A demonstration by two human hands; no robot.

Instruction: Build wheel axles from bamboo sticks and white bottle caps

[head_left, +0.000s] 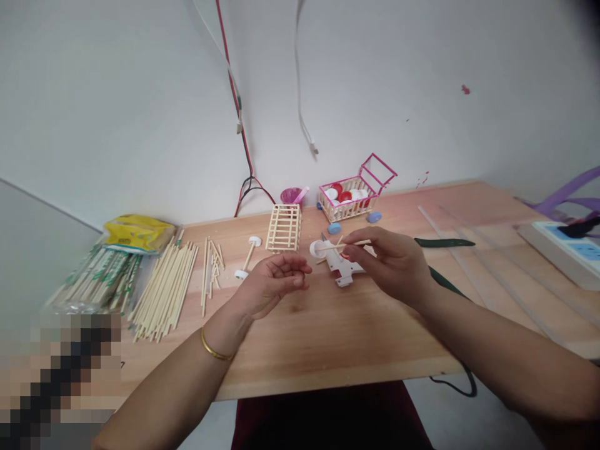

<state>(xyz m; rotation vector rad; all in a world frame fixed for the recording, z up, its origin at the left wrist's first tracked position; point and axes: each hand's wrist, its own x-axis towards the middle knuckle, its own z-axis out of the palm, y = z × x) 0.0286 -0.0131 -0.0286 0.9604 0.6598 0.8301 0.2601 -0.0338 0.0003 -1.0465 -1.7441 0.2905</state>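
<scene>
Between the thumb and fingers of my right hand [391, 259] is a thin wooden stick [335, 247]. A white bottle cap [317, 250] sits at its left end. Partly hidden under that hand, a white glue gun [344, 273] lies on the table. My left hand [276, 281] is held over the table with loosely curled fingers and nothing visible in it. Just beyond it stands a small basket frame [284, 228] made of sticks. A stick axle [249, 256] with a white cap at each end lies to its left.
At the back, a small pink-rimmed stick cart [349, 197] holds red and white caps. Loose sticks [166, 290] and a yellow packet [139, 233] lie left. Green-handled tool [445, 242], clear strips and a power strip [565, 253] are right. Cables hang along the wall.
</scene>
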